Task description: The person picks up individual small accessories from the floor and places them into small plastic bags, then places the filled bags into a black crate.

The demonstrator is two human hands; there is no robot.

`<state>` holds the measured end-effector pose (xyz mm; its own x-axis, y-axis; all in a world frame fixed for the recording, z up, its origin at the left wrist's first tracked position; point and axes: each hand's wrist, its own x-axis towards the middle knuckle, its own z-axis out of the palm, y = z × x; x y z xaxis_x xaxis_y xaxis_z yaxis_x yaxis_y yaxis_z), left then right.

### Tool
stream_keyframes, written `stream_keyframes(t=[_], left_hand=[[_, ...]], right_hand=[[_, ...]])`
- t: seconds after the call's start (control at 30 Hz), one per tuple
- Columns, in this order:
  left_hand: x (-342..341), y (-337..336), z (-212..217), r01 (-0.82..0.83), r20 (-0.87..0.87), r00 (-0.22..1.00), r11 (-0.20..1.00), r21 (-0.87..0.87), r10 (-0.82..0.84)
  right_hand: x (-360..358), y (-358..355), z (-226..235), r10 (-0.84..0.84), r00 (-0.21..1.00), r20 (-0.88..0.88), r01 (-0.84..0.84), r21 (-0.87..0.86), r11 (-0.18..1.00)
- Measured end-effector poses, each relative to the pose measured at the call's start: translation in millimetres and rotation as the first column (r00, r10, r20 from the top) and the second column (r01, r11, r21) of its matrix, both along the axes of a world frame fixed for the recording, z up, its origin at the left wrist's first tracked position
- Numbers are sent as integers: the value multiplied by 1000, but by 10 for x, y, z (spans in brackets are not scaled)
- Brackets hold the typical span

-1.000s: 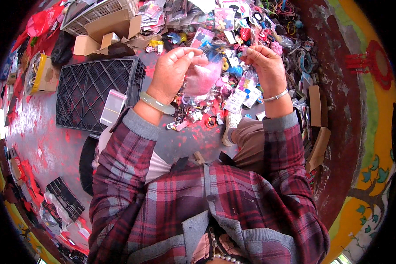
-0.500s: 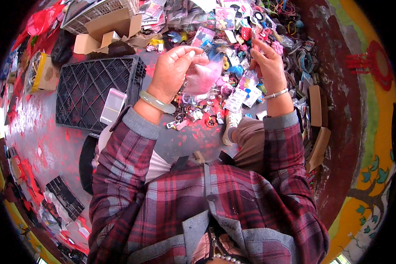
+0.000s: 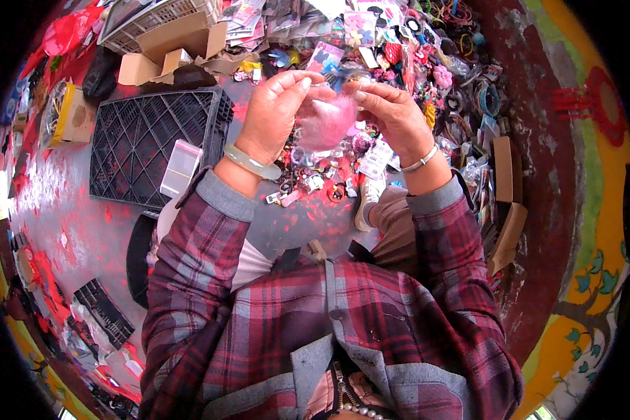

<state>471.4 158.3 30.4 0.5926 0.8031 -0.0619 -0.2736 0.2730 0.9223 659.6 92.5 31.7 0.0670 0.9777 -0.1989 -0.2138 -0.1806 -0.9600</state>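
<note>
A fluffy pink thing (image 3: pixel 334 124) in what looks like a clear plastic bag hangs below the fingers of my left hand (image 3: pixel 273 115). That hand is closed, pinching the bag's upper part between thumb and fingers. My right hand (image 3: pixel 399 122) is at the other side of the pink thing, thumb and forefinger pressed together at its upper right edge. Whether they grip the bag or a small item is too blurred to tell. Below and behind lies a pile of small hair accessories (image 3: pixel 322 164), with a white printed card (image 3: pixel 376 159) among them.
To the left a black plastic crate (image 3: pixel 154 143) lies on the floor, a clear packet of flat pieces (image 3: pixel 181 168) at its edge. Beyond stands an open cardboard box (image 3: pixel 171 52). Cardboard pieces (image 3: pixel 504 171) line the right side. My shoe (image 3: pixel 369 199) touches the pile's near edge.
My right hand has come left from over the pile to the pink thing, its fingers closing into a pinch. My left hand has stayed nearly in place.
</note>
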Motion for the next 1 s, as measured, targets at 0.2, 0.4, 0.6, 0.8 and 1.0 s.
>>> stream_keyframes(t=[0.2,0.4,0.6,0.8,1.0], left_hand=[[3,6,-5,11,10,1000,999,-41,-10],[17,-3,16,-1,-23,1000,999,47,2],[-16,23,49,34,-44,998,998,-62,-37],[1,19,-18,25,-82,996,998,-60,-30],[4,16,24,6,-78,997,986,-167,-19]], right_hand=[[44,-4,-17,-40,998,-38,41,3,999],[-29,-3,29,-167,983,-71,171,60,983],[-28,-42,109,-156,985,71,151,75,986],[-25,-32,98,-148,981,127,138,80,987],[-19,-46,106,-159,986,41,157,49,986]])
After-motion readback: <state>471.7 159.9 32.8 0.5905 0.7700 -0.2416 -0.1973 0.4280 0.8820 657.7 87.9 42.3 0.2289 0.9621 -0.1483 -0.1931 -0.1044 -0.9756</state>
